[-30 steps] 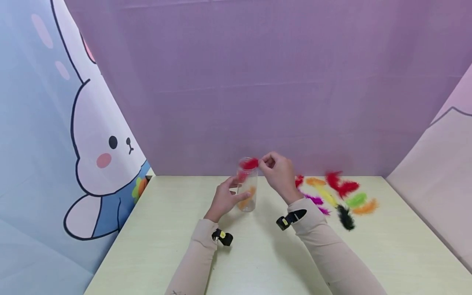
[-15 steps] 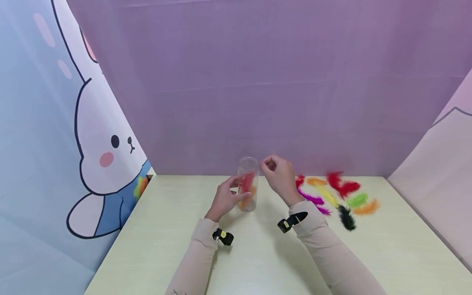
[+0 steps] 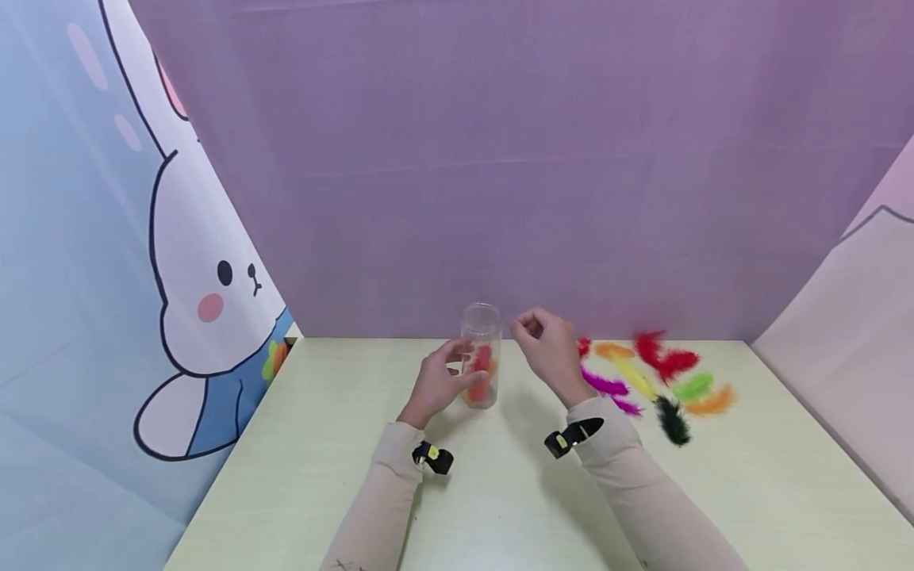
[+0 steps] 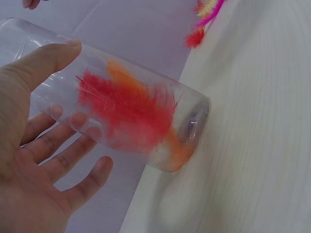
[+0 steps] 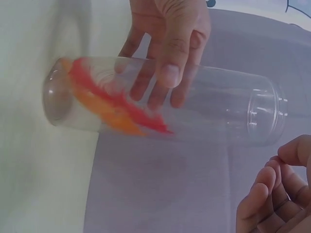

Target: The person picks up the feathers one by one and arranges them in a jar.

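A tall clear jar (image 3: 481,321) stands upright on the table, its mouth uncovered. My left hand (image 3: 437,385) holds it from the left, thumb on the near side and fingers round the far side. Inside, a red feather (image 4: 126,114) lies against an orange feather (image 4: 124,73); both are in the lower part of the jar. To the right of the rim, my right hand (image 3: 548,349) hovers with curled fingers, thumb and forefinger tips together. In the right wrist view nothing shows between the right fingertips (image 5: 265,177), which are apart from the jar.
Loose feathers lie on the table (image 3: 500,500) at the right: red (image 3: 671,363), yellow (image 3: 634,377), magenta (image 3: 605,385), green (image 3: 693,387), orange (image 3: 712,400) and black (image 3: 672,420). A purple cloth (image 3: 528,174) hangs behind the table.
The red feather has left my right hand at the rim and dropped down inside the jar. My right hand has drawn slightly right and down; the left still holds the jar.
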Motion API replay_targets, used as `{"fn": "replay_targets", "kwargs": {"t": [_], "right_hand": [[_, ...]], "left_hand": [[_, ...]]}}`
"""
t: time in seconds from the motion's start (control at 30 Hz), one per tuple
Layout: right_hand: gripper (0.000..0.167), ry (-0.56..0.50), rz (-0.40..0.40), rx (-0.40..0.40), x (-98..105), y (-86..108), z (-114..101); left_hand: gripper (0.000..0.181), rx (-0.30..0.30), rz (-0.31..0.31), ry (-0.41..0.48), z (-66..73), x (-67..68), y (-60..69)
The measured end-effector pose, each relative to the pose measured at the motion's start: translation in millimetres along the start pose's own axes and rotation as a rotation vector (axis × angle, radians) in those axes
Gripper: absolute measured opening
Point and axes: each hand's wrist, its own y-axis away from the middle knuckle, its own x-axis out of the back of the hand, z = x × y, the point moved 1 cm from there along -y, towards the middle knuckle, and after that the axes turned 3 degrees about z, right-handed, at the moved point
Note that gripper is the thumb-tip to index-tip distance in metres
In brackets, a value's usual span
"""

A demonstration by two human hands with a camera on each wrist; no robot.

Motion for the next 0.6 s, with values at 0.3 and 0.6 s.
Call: {"fn": "replay_targets", "kwargs": {"t": [0.3,0.6], "right_hand": [[0.011,-0.003,0.015,-0.035,6.7,11.4,20.1],[0.014,0.008,0.011,-0.144,20.3,25.1,49.4]], "left_hand": [[0.063,-0.011,0.003,0.002,-1.7,-0.7,-1.3],[0.066,-0.013,-0.001,0.012,-2.4,-0.7,-1.4]]}}
